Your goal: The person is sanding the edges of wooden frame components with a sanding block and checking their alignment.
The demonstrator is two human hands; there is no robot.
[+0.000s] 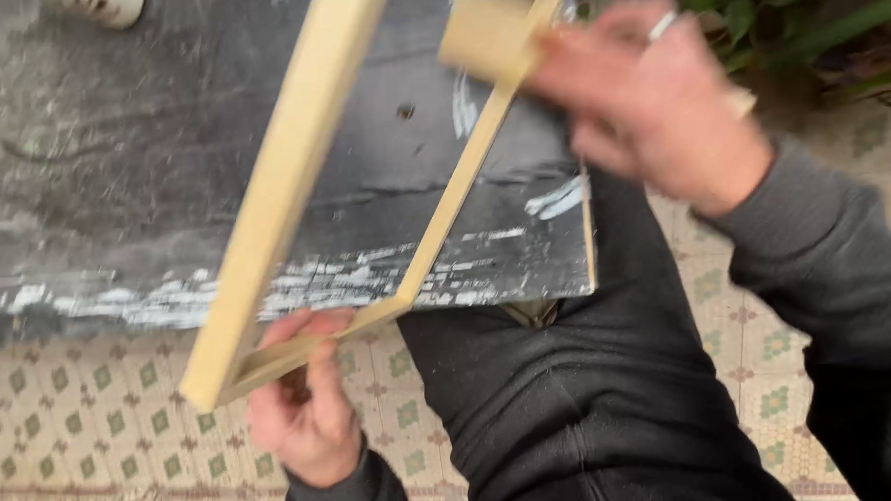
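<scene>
Your left hand (307, 412) at 7 o'clock clamps fingers on the pale wooden frame's (283, 187) lower corner | your right hand (650, 106) at 2 o'clock presses a tan block (486, 30) against the frame's far rail, fingers curled, blurred | frame top cut off | black scuffed tabletop (112, 175) behind, patterned floor tiles (92, 416) below.

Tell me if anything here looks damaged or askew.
The dark work board is scuffed, with white smears along its near edge. The wooden frame is tilted, held by the left hand; the right hand presses a blurred block against it.
</scene>
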